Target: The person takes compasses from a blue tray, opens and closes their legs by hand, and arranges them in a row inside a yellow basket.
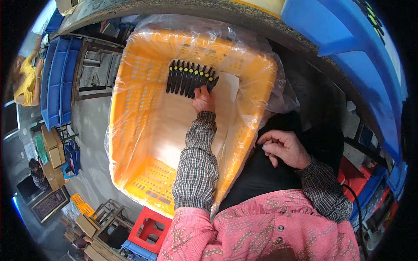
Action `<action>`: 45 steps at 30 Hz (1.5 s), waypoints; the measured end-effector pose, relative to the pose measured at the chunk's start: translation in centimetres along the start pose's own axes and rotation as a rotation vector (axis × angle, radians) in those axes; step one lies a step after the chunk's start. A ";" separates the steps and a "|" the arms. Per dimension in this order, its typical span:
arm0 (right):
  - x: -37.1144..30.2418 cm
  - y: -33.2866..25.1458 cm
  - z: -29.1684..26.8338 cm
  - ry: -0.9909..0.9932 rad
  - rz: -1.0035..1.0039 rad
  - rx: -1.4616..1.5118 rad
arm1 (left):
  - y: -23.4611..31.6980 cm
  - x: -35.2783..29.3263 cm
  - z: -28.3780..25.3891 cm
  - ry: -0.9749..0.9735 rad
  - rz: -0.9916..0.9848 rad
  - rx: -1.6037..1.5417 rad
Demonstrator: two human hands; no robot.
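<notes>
Inside a large orange plastic basket (130,135), lined with clear plastic film (283,89), a pale sheet (172,124) covers the bottom. On it, near the far end, slim black pieces (185,76) stand side by side in a neat row, each with a round yellow-green spot. I cannot tell what kind of tool they are. My left hand (203,101) reaches in and has its fingers closed on the black piece at the right end (212,82), which leans away from the row. Over my lap, outside the basket, my right hand (285,148) hovers with loosely bent fingers apart, holding nothing visible.
A worn bench edge (305,48) runs along the far side, with blue bins (348,43) at the right. Left of the basket are stacked blue crates (56,80) and a metal frame. A red stool (150,229) stands near-left. Other people sit farther off at left.
</notes>
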State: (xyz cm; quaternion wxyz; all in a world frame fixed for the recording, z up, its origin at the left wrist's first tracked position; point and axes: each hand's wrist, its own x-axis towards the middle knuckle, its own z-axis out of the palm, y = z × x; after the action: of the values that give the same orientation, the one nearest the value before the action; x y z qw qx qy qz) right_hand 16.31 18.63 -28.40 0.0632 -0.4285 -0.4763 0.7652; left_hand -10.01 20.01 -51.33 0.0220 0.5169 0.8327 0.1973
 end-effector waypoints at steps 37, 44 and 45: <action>0.1 0.2 -0.1 -0.005 -0.017 -0.003 | -0.3 -1.1 -3.0 -0.386 -0.761 -1.478; 0.1 -0.1 0.1 0.000 -0.006 -0.010 | -0.5 -0.9 -6.4 -0.314 -0.543 -1.174; 0.0 0.0 0.1 0.001 -0.013 -0.009 | -0.6 -0.8 -6.8 -0.315 -0.464 -1.159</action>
State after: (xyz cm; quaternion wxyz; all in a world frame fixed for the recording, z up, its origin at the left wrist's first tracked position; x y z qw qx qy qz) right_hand 16.20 18.55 -28.40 0.0664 -0.4258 -0.4826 0.7624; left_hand -11.75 16.98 -45.36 0.4617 0.2502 0.6680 0.5272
